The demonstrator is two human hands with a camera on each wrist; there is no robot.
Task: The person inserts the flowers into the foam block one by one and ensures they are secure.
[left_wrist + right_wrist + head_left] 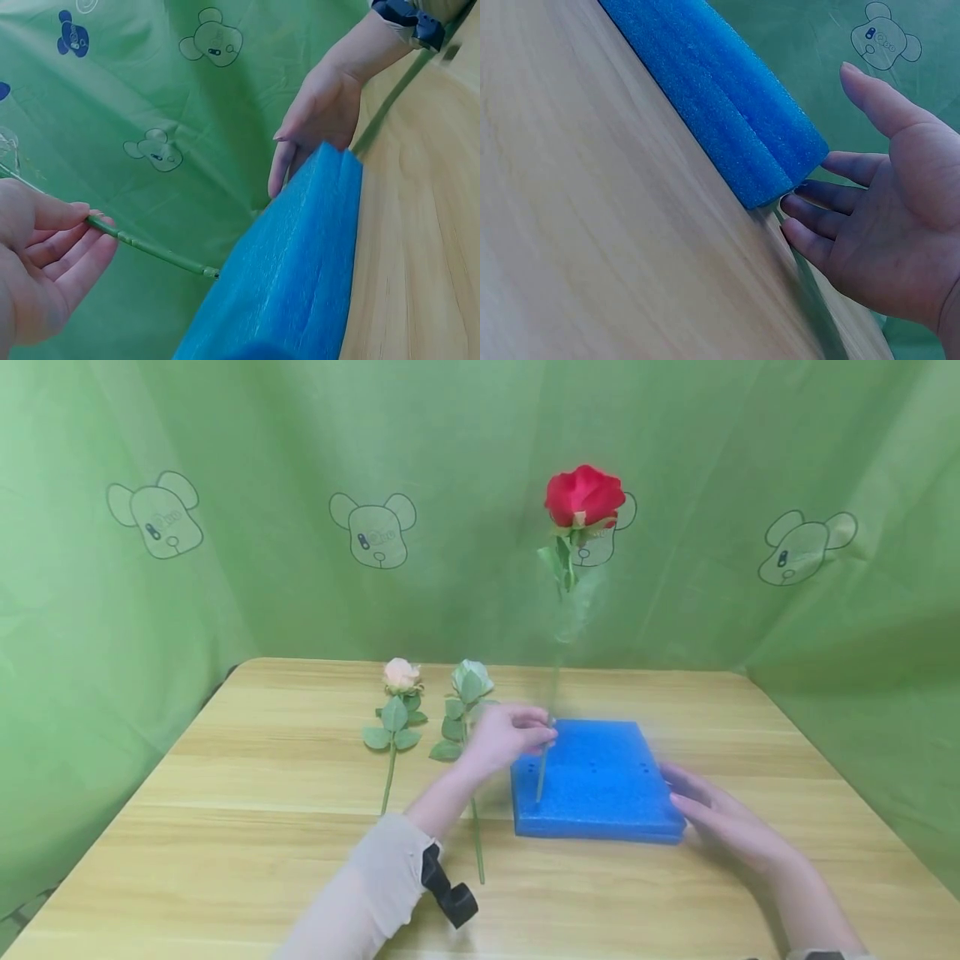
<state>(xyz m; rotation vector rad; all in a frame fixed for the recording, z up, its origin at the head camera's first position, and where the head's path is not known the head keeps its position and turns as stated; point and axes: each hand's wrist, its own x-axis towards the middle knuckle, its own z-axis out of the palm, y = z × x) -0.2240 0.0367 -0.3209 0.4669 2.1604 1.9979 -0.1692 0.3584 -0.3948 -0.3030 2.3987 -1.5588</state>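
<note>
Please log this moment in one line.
left grip: pinches red rose by stem | right grip: beside blue foam | pink rose, pale green rose: on table

Wood-grain table (pixel 247 860) under blue foam block (pixel 600 797), pink rose (pixel 394 714), pale-green rose (pixel 472 686).

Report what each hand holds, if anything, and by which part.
The left hand pinches the long-stemmed red rose low on its green stem. The right hand, at the side of the flat blue foam block, grips nothing.
</note>
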